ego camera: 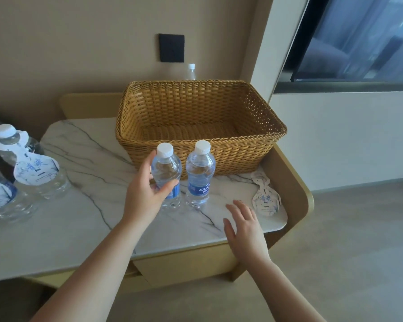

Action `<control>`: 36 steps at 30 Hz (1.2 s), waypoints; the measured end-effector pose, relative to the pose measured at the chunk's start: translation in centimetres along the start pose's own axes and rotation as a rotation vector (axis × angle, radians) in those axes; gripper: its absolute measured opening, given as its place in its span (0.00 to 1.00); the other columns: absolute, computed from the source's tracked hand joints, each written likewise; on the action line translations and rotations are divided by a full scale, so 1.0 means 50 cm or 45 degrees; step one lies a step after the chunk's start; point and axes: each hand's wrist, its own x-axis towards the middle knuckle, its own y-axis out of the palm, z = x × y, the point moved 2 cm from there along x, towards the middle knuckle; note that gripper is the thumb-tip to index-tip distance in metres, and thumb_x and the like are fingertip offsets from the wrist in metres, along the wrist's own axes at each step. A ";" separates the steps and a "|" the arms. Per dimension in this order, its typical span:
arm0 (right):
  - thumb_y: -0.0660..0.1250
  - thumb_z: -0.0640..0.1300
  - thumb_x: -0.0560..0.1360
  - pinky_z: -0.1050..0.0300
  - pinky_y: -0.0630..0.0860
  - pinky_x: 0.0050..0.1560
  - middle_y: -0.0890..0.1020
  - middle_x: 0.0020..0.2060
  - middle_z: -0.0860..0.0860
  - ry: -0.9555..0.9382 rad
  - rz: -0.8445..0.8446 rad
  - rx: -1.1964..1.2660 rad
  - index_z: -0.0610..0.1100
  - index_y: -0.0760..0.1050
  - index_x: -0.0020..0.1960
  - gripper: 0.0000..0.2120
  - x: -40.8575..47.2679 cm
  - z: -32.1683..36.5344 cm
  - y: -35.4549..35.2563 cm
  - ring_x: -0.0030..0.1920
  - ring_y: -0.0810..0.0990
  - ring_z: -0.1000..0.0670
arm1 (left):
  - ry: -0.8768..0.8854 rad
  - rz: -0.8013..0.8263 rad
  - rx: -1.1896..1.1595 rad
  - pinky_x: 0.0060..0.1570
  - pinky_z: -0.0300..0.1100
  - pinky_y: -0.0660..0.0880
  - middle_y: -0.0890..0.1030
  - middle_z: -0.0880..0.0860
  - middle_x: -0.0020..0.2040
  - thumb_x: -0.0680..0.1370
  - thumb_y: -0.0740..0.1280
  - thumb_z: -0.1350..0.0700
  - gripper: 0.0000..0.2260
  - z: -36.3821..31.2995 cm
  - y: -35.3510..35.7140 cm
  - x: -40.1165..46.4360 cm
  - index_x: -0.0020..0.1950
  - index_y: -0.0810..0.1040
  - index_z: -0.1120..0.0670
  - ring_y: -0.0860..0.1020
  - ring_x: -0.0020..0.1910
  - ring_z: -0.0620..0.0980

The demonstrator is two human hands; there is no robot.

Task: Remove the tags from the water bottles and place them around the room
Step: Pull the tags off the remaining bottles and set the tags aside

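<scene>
Two hands are being extended over the marble table [84, 231]. The right hand [244, 226] is being held nearest, relaxed and released, fingers spread just above the tabletop with nothing grasped. Just beyond its fingertips, a removed paper tag [266, 198] is lying flat near the table's right edge. The left hand [147, 194] is being wrapped around the left bottle [168, 177], thumb on one side and fingers curled round the other; the bottle is standing upright on the table. The right bottle [199, 175] is standing upright just beside it, untouched. Both are carrying white caps and blue labels, with no tags. At the far left, a tagged bottle [30, 163] is standing with its tag hanging from the neck; a second tagged one [2, 196] is being cut off by the frame edge. Behind the two bottles, a wicker basket [254, 108] is resting on the table, and a further bottle top [191, 70] is showing behind it against the wall.
</scene>
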 end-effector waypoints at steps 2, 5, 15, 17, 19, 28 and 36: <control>0.65 0.45 0.77 0.54 0.68 0.64 0.75 0.64 0.47 -0.082 0.017 0.084 0.44 0.74 0.64 0.16 -0.005 0.055 0.010 0.66 0.70 0.47 | -0.022 -0.004 0.054 0.53 0.47 0.79 0.79 0.49 0.62 0.69 0.75 0.46 0.38 0.002 -0.002 -0.007 0.75 0.63 0.50 0.79 0.58 0.44; 0.63 0.46 0.77 0.57 0.69 0.64 0.74 0.65 0.50 -0.193 0.096 0.186 0.46 0.72 0.66 0.17 -0.007 0.130 0.032 0.66 0.70 0.50 | -0.056 -0.077 0.216 0.59 0.48 0.75 0.77 0.56 0.65 0.71 0.74 0.48 0.37 0.005 -0.023 -0.031 0.75 0.63 0.55 0.76 0.62 0.52; 0.63 0.46 0.78 0.57 0.74 0.59 0.72 0.65 0.51 -0.542 0.337 0.415 0.47 0.71 0.66 0.17 0.034 0.348 0.138 0.62 0.74 0.49 | -0.107 -0.548 0.549 0.57 0.42 0.72 0.79 0.58 0.59 0.76 0.71 0.57 0.18 0.048 -0.262 -0.138 0.64 0.75 0.61 0.77 0.60 0.55; 0.64 0.46 0.77 0.60 0.72 0.57 0.72 0.64 0.51 -0.549 0.374 0.463 0.47 0.71 0.66 0.17 0.050 0.406 0.161 0.60 0.75 0.49 | -0.119 -0.676 0.588 0.55 0.40 0.71 0.79 0.58 0.57 0.75 0.71 0.59 0.17 0.062 -0.325 -0.150 0.62 0.75 0.61 0.77 0.58 0.56; 0.65 0.46 0.77 0.64 0.70 0.55 0.73 0.62 0.51 -0.535 0.391 0.537 0.47 0.71 0.65 0.18 0.072 0.467 0.180 0.58 0.76 0.50 | -0.144 -0.786 0.606 0.54 0.41 0.71 0.78 0.59 0.56 0.74 0.72 0.59 0.18 0.079 -0.388 -0.149 0.62 0.75 0.62 0.77 0.57 0.57; 0.71 0.49 0.72 0.63 0.63 0.55 0.70 0.65 0.47 -0.297 0.230 0.723 0.45 0.63 0.71 0.31 0.201 0.726 0.259 0.65 0.69 0.49 | -0.389 -0.754 0.365 0.62 0.41 0.63 0.69 0.58 0.69 0.70 0.74 0.44 0.37 0.195 -0.558 -0.041 0.73 0.64 0.58 0.67 0.69 0.55; 0.74 0.55 0.66 0.48 0.70 0.61 0.68 0.69 0.48 -0.077 0.261 0.712 0.49 0.58 0.73 0.41 0.304 0.818 0.344 0.68 0.68 0.46 | -0.438 -0.566 0.174 0.53 0.47 0.75 0.76 0.51 0.58 0.68 0.73 0.40 0.29 0.267 -0.569 0.066 0.62 0.69 0.52 0.76 0.57 0.51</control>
